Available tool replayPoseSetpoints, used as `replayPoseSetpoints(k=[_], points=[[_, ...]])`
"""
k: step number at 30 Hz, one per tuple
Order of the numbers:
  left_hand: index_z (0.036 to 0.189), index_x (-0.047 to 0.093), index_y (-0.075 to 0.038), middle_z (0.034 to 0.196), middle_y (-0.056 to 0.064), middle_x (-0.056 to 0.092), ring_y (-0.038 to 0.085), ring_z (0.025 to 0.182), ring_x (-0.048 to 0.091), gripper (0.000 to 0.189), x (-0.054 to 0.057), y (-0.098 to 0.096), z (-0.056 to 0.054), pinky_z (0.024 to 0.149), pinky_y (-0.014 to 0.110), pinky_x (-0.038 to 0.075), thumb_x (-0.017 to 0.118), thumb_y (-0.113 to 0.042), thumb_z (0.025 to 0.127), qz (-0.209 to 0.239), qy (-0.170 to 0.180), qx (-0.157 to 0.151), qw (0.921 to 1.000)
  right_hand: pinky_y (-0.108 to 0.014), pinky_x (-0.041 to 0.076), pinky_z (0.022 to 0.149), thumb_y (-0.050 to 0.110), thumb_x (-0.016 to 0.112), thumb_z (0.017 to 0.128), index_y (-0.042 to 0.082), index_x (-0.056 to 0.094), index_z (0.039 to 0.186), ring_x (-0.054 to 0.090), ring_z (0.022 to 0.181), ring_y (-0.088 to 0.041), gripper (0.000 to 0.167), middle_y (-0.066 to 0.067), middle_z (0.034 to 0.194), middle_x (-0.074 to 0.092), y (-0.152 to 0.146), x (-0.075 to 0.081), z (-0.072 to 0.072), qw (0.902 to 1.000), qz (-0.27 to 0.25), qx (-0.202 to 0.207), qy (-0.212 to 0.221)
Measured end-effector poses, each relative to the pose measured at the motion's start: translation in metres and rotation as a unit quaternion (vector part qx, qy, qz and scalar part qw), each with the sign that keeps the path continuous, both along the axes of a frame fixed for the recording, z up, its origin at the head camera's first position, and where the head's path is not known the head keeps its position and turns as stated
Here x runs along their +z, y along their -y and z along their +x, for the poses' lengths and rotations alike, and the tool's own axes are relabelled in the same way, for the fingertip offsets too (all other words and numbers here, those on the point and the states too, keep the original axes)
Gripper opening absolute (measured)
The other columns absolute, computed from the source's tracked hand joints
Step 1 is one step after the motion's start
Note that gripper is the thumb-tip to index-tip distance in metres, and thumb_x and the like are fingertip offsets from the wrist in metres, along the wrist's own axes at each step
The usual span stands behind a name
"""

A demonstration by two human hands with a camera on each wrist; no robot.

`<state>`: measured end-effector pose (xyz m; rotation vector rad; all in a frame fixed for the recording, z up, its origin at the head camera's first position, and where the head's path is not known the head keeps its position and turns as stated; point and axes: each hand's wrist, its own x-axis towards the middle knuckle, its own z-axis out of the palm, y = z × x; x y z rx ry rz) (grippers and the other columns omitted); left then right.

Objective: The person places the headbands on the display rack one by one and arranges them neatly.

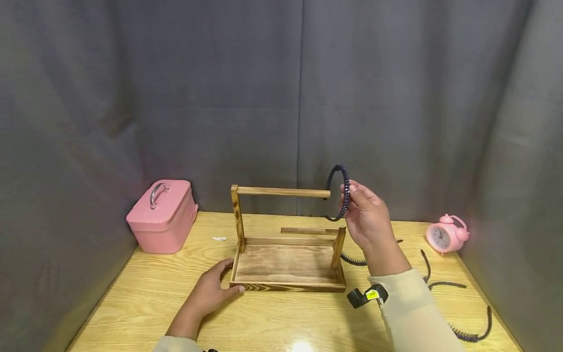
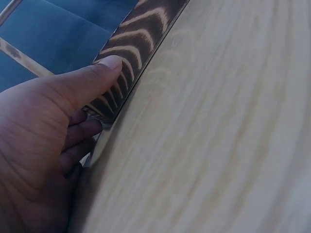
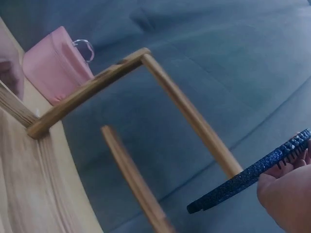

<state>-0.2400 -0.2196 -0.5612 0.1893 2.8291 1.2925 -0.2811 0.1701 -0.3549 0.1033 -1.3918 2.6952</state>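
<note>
My right hand [image 1: 368,215] pinches a dark blue, beaded headband [image 1: 345,195] with small teeth along its inner side. It is held upright at the free right end of the stand's upper bar; whether the bar's tip passes inside its curve I cannot tell. The wooden stand [image 1: 288,287] has a shallow tray base, a tall left post with the upper bar, and a short right post with a lower bar [image 1: 308,231]. At the tray's front left corner, my left hand [image 1: 210,293] grips the wood, thumb on the striped front wall [image 2: 133,53] and fingers round the side.
Several more dark headbands lie on the right of the table, one [image 1: 472,337] near the front. A pink alarm clock [image 1: 444,235] stands at the back right, a pink case [image 1: 162,220] at the back left. Behind the stand lies a small white item [image 1: 219,239]. Grey curtains surround the table.
</note>
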Motion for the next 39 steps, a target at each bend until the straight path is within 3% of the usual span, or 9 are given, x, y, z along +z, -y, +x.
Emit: replayPoseSetpoints(k=[10,19,23,27,39], points=[[0.163,0.051,-0.012,0.160,0.013,0.060,0.042,0.154,0.049,0.094,0.001,-0.001,-0.001,0.127,0.065,0.041,0.094,-0.047,0.087,-0.001,-0.009,0.000,1.0000,-0.020,0.059,0.082,0.006,0.059,0.112,0.013,0.075,0.106,0.071,0.092,-0.009,0.018,0.001,0.101,0.079,0.047,-0.012,-0.002,0.9994,0.007,-0.033,-0.009],[0.164,0.049,-0.012,0.161,0.012,0.059,0.042,0.155,0.048,0.095,0.001,0.000,0.000,0.126,0.066,0.042,0.092,-0.050,0.088,-0.002,0.001,0.002,1.0000,-0.020,0.058,0.080,0.003,0.061,0.111,-0.001,0.073,0.119,0.072,0.093,-0.010,0.015,-0.001,0.104,0.076,0.110,-0.019,-0.006,0.9996,0.022,-0.018,0.004],[0.163,0.050,-0.010,0.160,0.013,0.060,0.042,0.154,0.049,0.095,0.000,0.000,0.000,0.126,0.065,0.042,0.092,-0.050,0.088,-0.004,-0.007,0.001,1.0000,-0.021,0.059,0.090,0.004,0.060,0.112,-0.005,0.070,0.127,0.071,0.104,-0.011,0.020,-0.004,0.116,0.070,0.133,-0.022,-0.006,0.9992,0.037,-0.003,0.014],[0.163,0.050,-0.010,0.159,0.013,0.060,0.042,0.153,0.050,0.095,0.000,-0.001,0.000,0.125,0.064,0.043,0.091,-0.051,0.088,-0.011,-0.012,0.003,0.9999,-0.023,0.060,0.097,0.003,0.060,0.112,-0.006,0.070,0.128,0.071,0.113,-0.017,0.021,-0.007,0.120,0.070,0.151,-0.025,-0.006,0.9990,0.041,0.008,0.016],[0.161,0.053,-0.009,0.159,0.017,0.060,0.043,0.152,0.052,0.091,0.002,-0.003,0.003,0.124,0.063,0.045,0.091,-0.048,0.089,-0.026,-0.021,0.008,0.9994,-0.024,0.062,0.091,0.006,0.068,0.108,-0.002,0.076,0.122,0.074,0.105,-0.014,0.018,-0.009,0.117,0.078,0.186,-0.035,-0.005,0.9966,0.070,0.008,0.043]])
